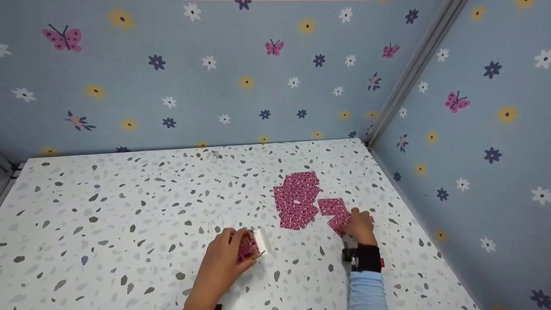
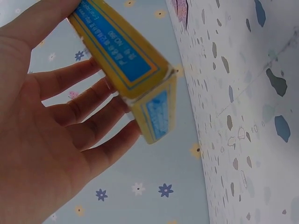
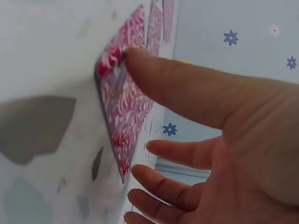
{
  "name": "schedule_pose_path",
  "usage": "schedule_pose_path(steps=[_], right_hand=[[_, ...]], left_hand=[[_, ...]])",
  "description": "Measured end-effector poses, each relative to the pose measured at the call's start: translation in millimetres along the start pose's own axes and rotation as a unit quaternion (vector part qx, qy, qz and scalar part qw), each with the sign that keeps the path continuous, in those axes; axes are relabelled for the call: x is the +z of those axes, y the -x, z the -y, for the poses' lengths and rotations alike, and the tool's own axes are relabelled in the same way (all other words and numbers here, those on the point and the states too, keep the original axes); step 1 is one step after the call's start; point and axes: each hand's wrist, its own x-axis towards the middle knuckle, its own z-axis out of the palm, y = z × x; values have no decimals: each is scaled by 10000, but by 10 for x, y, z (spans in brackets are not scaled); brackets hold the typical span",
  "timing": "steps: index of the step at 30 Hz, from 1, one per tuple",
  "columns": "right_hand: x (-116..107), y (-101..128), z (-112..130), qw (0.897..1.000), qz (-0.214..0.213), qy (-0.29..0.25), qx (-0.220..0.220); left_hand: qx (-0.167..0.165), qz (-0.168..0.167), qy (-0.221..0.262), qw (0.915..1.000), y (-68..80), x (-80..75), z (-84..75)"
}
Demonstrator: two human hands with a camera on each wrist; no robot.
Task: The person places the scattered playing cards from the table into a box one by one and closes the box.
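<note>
A person sits at a speckled white table (image 1: 129, 206) in a booth with flowered blue walls. The right hand (image 1: 359, 226) rests on a pink-backed playing card (image 1: 335, 212) at the table's far right, thumb tip (image 3: 140, 58) pressing one corner and the other fingers spread and nearly straight beside it. This step likely goes best with the thumb pressing lightly and sliding the card flat, so it does not buckle or disturb the cluster of cards (image 1: 297, 200) lying face down just to its left. The cards carry a dense pink and white pattern and overlap loosely. The left hand (image 1: 224, 258), nearer the person and well apart from the cards, holds a card box (image 2: 135, 65), fingers curled round it. From the wrist view the box is yellow with blue panels.
</note>
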Motion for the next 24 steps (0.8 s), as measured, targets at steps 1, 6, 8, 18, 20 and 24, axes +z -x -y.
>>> schedule_pose_path(steps=[1,6,8,18,20,24], right_hand=[[5,5,-1,10000,2,43,17],[-6,75,-32,9999,36,-116,104],[-18,109,-47,9998,14,-183,101],[-23,134,-77,9994,60,-197,294],[-36,125,-79,9996,65,-88,269],[-95,126,-74,9997,125,-157,125]], left_hand=[[-17,15,-6,10000,-1,-5,-1],[-30,18,-61,10000,4,-13,2],[1,-3,-84,10000,8,-6,2],[67,-67,-135,9999,12,4,1],[72,-64,-129,9999,13,5,3],[48,-45,-130,9999,9,18,10]])
